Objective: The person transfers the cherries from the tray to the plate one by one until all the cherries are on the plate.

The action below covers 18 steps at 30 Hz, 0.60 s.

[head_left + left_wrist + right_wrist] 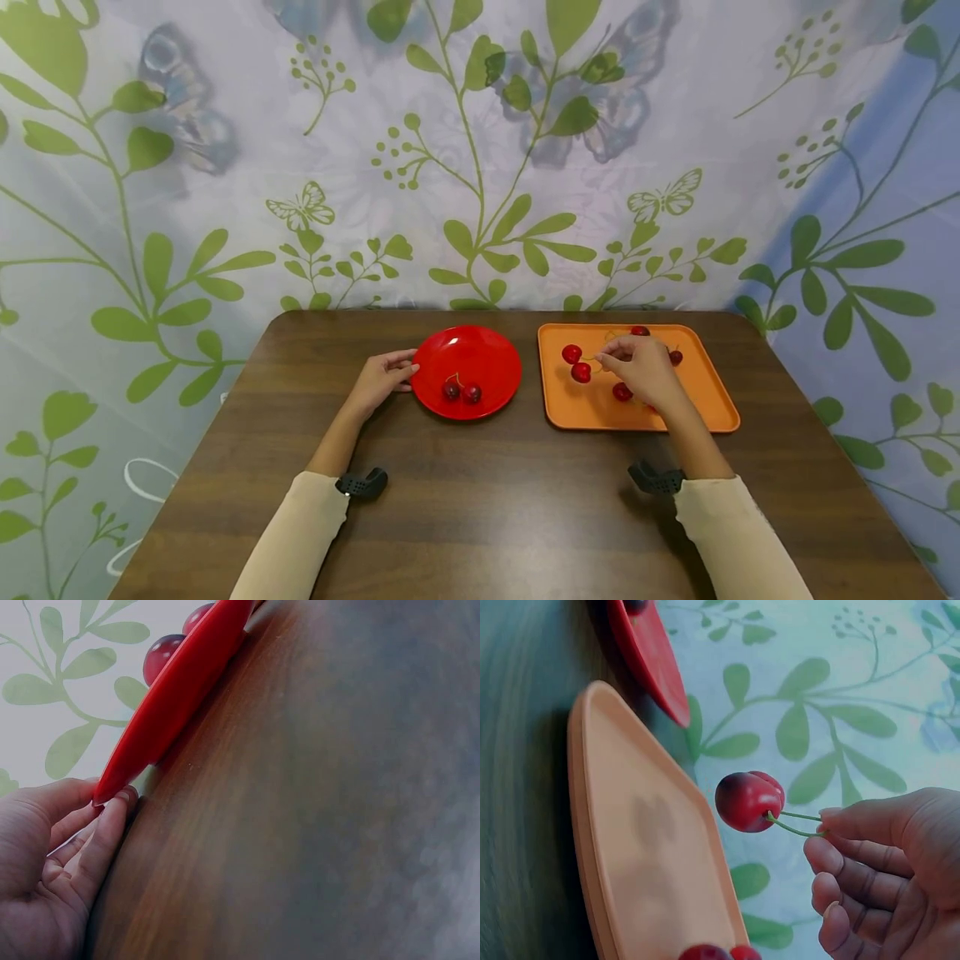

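My left hand [379, 382] pinches the left rim of a red plate [480, 342], thumb over the edge and fingers beneath, as the left wrist view shows. Two joined dark cherries [471, 392] lie on that plate. My right hand [647, 367] pinches the green stems of a pair of red cherries [748, 801] between thumb and fingertips. In the right wrist view this pair hangs in the air above an orange tray [656, 847]. More cherries [622, 392] lie on the tray, some partly hidden behind the right hand.
A brown wooden table [480, 508] carries the plate at left and the tray at right, with a narrow gap between them. Behind the table hangs a cloth [337, 250] printed with green leaves and butterflies. Black straps [363, 483] sit on both wrists.
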### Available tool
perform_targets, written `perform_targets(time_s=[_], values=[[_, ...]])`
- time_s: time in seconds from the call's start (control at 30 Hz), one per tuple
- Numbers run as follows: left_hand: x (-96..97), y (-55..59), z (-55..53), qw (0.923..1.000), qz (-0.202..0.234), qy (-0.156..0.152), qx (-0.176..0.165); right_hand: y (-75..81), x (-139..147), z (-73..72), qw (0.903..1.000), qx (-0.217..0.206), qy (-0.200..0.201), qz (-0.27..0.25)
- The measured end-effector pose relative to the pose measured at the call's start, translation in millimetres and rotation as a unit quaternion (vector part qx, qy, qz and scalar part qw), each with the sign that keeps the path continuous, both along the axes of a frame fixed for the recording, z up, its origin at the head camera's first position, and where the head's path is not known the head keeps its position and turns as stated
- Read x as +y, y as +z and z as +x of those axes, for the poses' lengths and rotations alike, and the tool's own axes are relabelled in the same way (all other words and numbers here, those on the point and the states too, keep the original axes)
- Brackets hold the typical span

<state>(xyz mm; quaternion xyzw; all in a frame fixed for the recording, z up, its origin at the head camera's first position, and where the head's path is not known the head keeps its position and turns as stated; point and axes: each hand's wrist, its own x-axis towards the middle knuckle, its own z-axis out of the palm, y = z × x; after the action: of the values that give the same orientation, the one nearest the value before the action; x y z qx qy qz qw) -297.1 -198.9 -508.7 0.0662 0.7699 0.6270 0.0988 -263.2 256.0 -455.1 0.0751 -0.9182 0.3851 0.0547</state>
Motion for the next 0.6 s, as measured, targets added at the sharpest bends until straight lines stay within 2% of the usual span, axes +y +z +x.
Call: perform_targets(time_s=[0.1, 0.3, 0.47, 0.6], values=[[-0.9, 2.1, 0.9, 1.0, -0.003, -0.003, 0.0, 2.2, -10, 2.6, 0.9999, -0.006, 0.007, -0.008], [-0.5, -1.2, 2.4, 1.0, 0.004, -0.001, -0.003, 2.8, -25, 9.6, 0.9998, 0.003, 0.019, -0.011], [-1.7, -1.5, 2.0, 1.0, 0.006, -0.001, -0.006, 5.8, -38, 9.5, 0.9989, -0.004, 0.04, -0.026], [-0.6, 0.0, 1.4, 1.0, 0.004, -0.003, 0.0, 9.4, -48, 7.8, 0.998, 0.006, 0.058, -0.024]])
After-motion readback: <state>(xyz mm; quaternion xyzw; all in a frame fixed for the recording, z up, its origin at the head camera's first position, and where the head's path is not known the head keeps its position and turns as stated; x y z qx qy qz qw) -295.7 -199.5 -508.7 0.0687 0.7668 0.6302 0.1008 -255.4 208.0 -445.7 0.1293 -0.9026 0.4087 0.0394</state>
